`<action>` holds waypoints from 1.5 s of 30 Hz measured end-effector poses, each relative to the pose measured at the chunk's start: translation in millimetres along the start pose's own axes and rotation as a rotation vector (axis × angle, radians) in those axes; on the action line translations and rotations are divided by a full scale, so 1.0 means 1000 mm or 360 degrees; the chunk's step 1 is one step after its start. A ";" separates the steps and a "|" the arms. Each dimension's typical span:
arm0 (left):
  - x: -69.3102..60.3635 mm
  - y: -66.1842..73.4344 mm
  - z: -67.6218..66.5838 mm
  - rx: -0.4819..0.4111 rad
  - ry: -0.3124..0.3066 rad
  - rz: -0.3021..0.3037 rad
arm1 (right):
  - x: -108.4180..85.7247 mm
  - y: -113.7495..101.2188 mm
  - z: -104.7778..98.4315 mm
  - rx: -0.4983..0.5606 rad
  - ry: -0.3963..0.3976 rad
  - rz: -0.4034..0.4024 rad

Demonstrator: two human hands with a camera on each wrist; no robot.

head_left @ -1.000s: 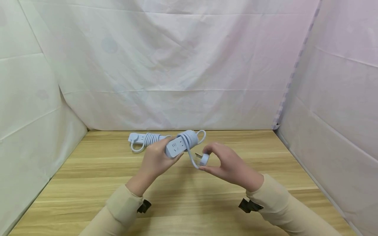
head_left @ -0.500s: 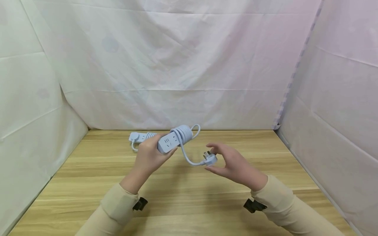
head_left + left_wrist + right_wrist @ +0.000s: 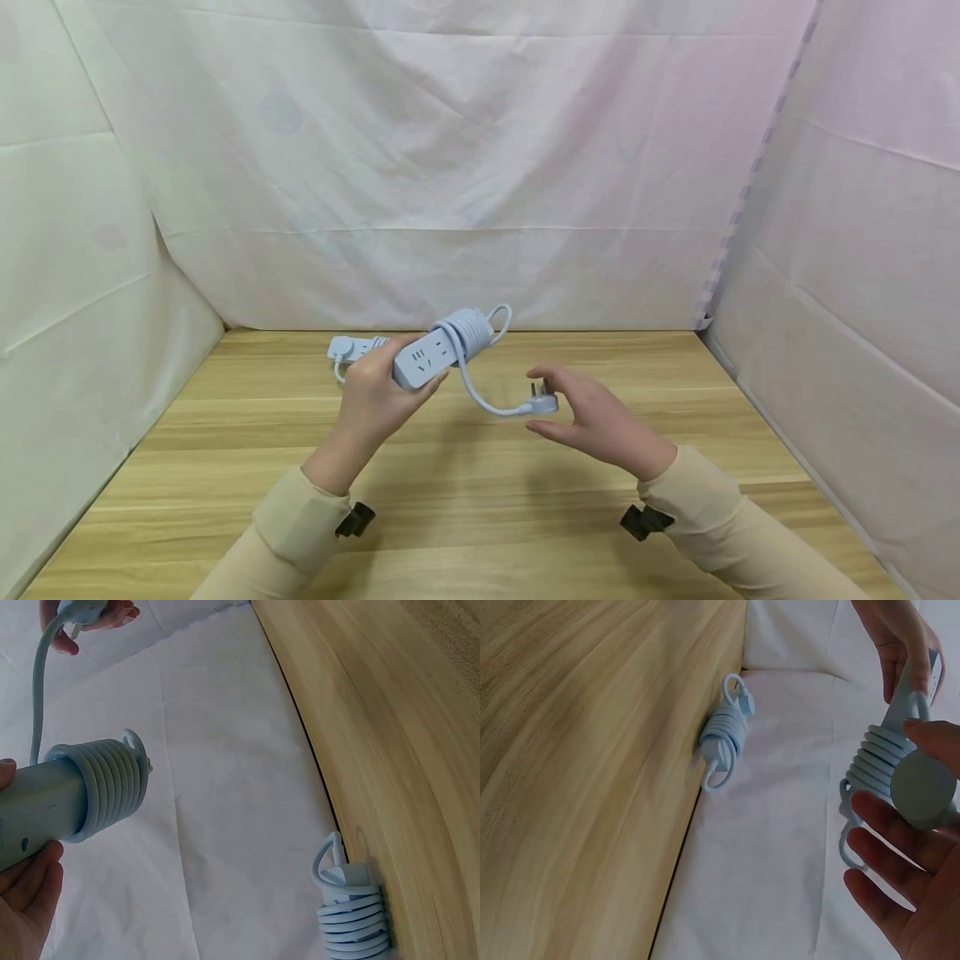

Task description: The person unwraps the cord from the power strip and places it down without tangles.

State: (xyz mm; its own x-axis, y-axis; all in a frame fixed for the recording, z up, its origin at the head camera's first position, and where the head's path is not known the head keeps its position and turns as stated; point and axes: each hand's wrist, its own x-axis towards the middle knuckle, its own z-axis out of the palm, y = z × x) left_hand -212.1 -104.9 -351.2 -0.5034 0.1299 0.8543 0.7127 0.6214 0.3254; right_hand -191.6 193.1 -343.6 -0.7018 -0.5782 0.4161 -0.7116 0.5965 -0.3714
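Observation:
My left hand (image 3: 375, 392) grips one end of a pale blue power strip (image 3: 426, 358), raised above the table. Its cord is wound round the strip's other end, with one loop sticking out at the far tip. From the coil a length of cord (image 3: 480, 398) runs right to the plug (image 3: 542, 406), whose prongs point up. My right hand (image 3: 600, 421) surrounds the plug with thumb and fingers apart. A gap shows between thumb and plug in the head view. In the right wrist view the plug's round back (image 3: 922, 789) lies in front of loosely extended fingers.
A second pale blue power strip (image 3: 352, 347), its cord coiled round it, lies at the back of the wooden table (image 3: 465, 517), partly hidden by my left hand. White cloth (image 3: 450, 167) hangs behind the table and along both sides.
Both hands have drawn apart, the left one moving left with the power strip. The plug has shifted right and turned prongs up, and the right hand's pinch on it has loosened.

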 end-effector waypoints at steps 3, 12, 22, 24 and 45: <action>0.001 0.003 -0.002 -0.0019 0.0010 0.0001 | 0.000 0.003 0.002 0.0018 -0.0038 0.0063; 0.001 0.008 -0.005 -0.0056 0.0028 -0.0004 | 0.000 0.012 0.008 0.0016 -0.0080 0.0150; -0.002 0.007 -0.004 -0.0101 0.0010 -0.0022 | 0.007 0.003 0.006 -0.0012 0.0005 0.0120; -0.002 0.008 -0.005 -0.0122 0.0008 -0.0036 | 0.011 -0.003 0.005 0.0024 -0.0011 0.0132; -0.006 0.019 -0.007 -0.0285 0.0036 -0.0109 | 0.031 -0.012 0.003 0.0215 -0.0139 0.0076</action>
State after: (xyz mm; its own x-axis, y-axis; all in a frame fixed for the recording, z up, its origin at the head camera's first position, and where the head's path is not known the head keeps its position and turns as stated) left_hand -192.4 -99.2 -347.6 -0.5439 0.0736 0.8359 0.7539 0.4803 0.4483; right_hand -205.3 166.2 -328.5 -0.7309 -0.6007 0.3241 -0.6714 0.5474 -0.4995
